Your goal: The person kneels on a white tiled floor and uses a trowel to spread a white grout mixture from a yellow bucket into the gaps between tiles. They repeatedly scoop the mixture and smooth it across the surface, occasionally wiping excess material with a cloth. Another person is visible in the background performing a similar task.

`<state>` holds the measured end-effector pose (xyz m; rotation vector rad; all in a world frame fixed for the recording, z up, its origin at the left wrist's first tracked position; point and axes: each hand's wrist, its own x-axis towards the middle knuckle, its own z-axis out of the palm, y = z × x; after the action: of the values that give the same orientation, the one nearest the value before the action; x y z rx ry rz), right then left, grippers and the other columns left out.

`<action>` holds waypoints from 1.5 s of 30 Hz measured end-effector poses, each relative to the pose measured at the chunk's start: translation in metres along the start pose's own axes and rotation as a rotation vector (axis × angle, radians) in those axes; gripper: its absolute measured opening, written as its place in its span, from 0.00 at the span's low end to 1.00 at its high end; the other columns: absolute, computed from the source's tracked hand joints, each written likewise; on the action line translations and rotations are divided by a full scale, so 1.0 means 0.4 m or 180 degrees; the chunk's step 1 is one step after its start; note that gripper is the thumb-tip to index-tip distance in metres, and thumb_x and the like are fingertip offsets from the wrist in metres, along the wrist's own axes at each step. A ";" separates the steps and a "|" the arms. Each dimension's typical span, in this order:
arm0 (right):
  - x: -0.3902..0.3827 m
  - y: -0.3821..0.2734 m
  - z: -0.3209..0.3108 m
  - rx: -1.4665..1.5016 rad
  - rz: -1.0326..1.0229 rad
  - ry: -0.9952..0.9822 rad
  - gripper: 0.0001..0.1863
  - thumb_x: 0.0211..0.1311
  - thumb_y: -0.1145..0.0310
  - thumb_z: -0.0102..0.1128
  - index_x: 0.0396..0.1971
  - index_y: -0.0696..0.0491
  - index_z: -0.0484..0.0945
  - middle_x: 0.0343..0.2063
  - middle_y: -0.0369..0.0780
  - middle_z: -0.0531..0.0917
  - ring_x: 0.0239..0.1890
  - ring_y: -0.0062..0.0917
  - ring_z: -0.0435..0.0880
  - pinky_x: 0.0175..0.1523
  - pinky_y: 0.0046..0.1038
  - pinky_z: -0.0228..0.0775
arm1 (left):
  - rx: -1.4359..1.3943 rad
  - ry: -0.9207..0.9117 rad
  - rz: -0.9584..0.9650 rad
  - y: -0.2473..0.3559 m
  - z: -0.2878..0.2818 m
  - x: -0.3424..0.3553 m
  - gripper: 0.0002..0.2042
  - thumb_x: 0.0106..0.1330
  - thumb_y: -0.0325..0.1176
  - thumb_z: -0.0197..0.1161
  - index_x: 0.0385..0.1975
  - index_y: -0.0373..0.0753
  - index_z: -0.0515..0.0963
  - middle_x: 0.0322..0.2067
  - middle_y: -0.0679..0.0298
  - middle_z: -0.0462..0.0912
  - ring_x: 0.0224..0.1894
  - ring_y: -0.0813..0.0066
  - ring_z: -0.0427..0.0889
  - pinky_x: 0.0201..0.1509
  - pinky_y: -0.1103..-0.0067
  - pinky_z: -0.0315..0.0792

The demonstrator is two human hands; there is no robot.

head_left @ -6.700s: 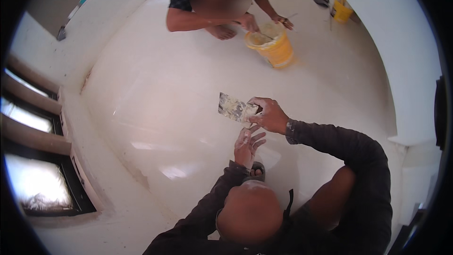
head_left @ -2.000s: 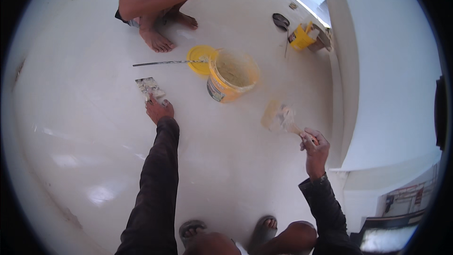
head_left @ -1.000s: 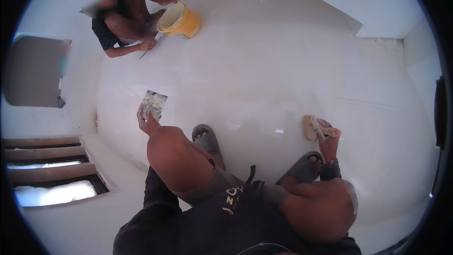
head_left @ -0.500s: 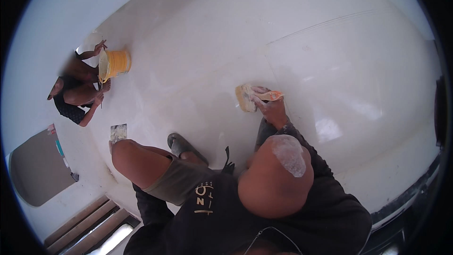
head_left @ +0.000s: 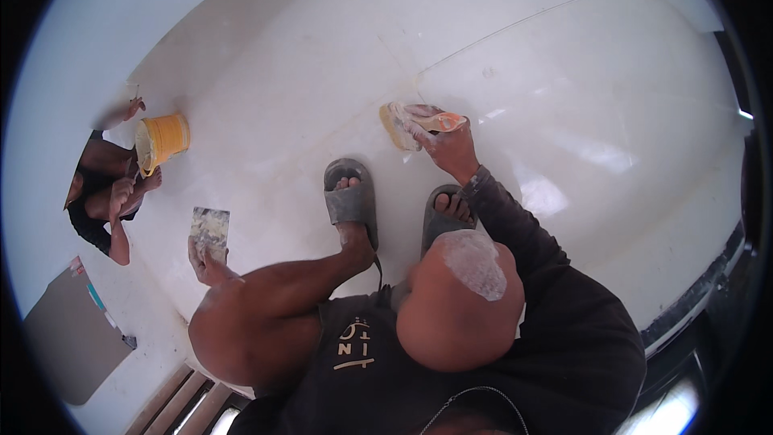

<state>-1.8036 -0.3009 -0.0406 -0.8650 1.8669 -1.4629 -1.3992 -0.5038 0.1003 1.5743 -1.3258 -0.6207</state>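
My left hand (head_left: 208, 259) grips a square metal scraper (head_left: 211, 224) smeared with pale putty, at the lower left beside my left leg. My right hand (head_left: 451, 149) is closed on a wide brush (head_left: 395, 121) with a tan head and an orange-marked handle, caked in white paste. It is low over the pale, glossy floor (head_left: 547, 64), forward of my sandalled feet (head_left: 349, 197); whether the brush touches the floor I cannot tell. A whitish smear (head_left: 471, 262) covers my right knee.
At the left a co-worker (head_left: 105, 193) crouches by a yellow bucket (head_left: 165, 141). A white wall (head_left: 80, 97) curves along the left, with a grey opening (head_left: 68, 342) and barred windows (head_left: 181, 403) low down. Dark frames (head_left: 668, 399) line the lower right.
The scraper has passed from my right hand to my left, and my right hand now holds the brush, moved forward and inward. My view has swung, putting co-worker and bucket at the left.
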 end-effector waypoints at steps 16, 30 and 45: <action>-0.136 0.045 -0.260 -0.0143 0.0216 0.1009 0.11 0.58 0.70 0.61 0.39 0.58 0.80 0.39 0.41 0.83 0.35 0.25 0.83 0.41 0.24 0.73 | -0.0542 -0.2218 -0.0250 0.000 0.430 -0.281 0.17 0.63 0.19 0.51 0.53 0.31 0.71 0.51 0.56 0.73 0.50 0.70 0.75 0.54 0.77 0.72; -0.359 0.091 -0.354 0.0277 0.0897 0.2919 0.17 0.58 0.68 0.62 0.43 0.64 0.75 0.36 0.45 0.80 0.35 0.24 0.81 0.36 0.25 0.80 | -0.0166 -0.3694 0.0693 0.096 0.791 -0.468 0.23 0.53 0.28 0.69 0.48 0.31 0.67 0.37 0.56 0.81 0.38 0.73 0.80 0.42 0.79 0.74; -0.462 0.049 -0.291 0.0585 0.0991 0.3027 0.16 0.58 0.69 0.61 0.44 0.62 0.76 0.37 0.43 0.81 0.35 0.23 0.81 0.37 0.23 0.79 | 0.0451 -0.4450 0.1775 0.218 1.206 -0.861 0.26 0.46 0.37 0.72 0.42 0.33 0.68 0.35 0.48 0.81 0.42 0.53 0.81 0.47 0.70 0.75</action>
<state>-1.7866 -0.0828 -0.0231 0.2972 2.2874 -1.9655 -1.9430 -0.3389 -0.0892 0.6215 -2.7085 -1.3549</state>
